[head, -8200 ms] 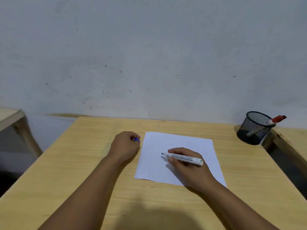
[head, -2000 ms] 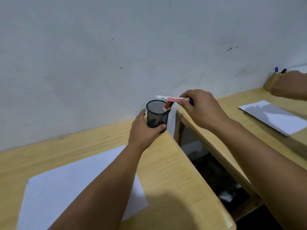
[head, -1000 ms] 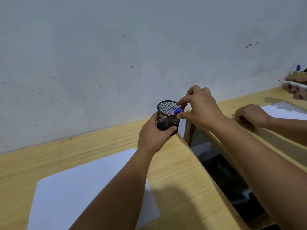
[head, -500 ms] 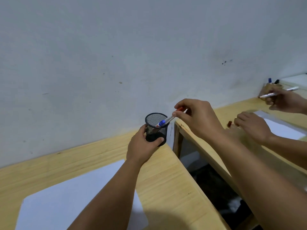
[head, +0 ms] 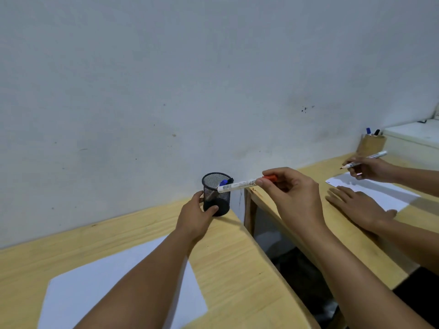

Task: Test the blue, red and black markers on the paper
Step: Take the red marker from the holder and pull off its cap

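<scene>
A black mesh cup (head: 219, 181) stands at the far right corner of my wooden desk (head: 228, 264). My left hand (head: 196, 216) grips its lower side. The blue marker (head: 224, 182) leans inside the cup, its cap at the rim. My right hand (head: 291, 195) holds the red marker (head: 242, 184) by its red cap end, level, with its white barrel over the cup's right rim. The white paper (head: 99, 281) lies near me on the desk, partly under my left forearm. I do not see the black marker clearly.
A gap (head: 297, 264) separates my desk from a second desk (head: 351, 236) on the right. There another person's hands (head: 361, 206) rest on a white sheet (head: 377, 191) and hold a pen. A wooden pen holder (head: 371, 144) stands by the wall.
The blue marker went into the cup and my right hand let it go. It has now drawn the red marker out of the cup, to the right. My left hand still holds the cup.
</scene>
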